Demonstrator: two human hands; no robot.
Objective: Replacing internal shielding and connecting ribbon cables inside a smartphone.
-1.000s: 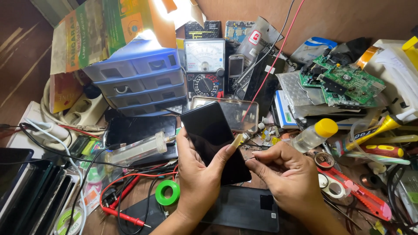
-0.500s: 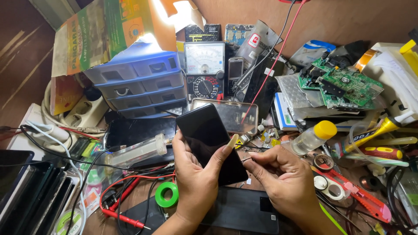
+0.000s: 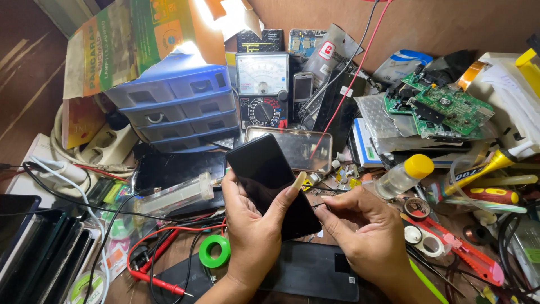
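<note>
My left hand [image 3: 253, 236] grips a black smartphone [image 3: 270, 180] with its dark screen facing up, thumb across the right edge. My right hand [image 3: 365, 231] is just to the right of the phone's lower edge, fingers pinched together on something very thin; what it pinches is too small to make out. Both hands hover above a flat black device [image 3: 312, 270] lying on the wooden bench.
A blue mini drawer unit [image 3: 174, 104], an analog multimeter [image 3: 261, 84], a green circuit board [image 3: 444, 104], a yellow-capped bottle [image 3: 402, 177], a green tape roll [image 3: 214, 251], red probe leads [image 3: 152, 276] and red cutters [image 3: 455, 247] crowd the bench. Stacked phones [image 3: 39, 253] sit at left.
The phone has tilted a little more upright in my left hand. My right hand has shifted slightly down and right from the phone's edge, still pinched.
</note>
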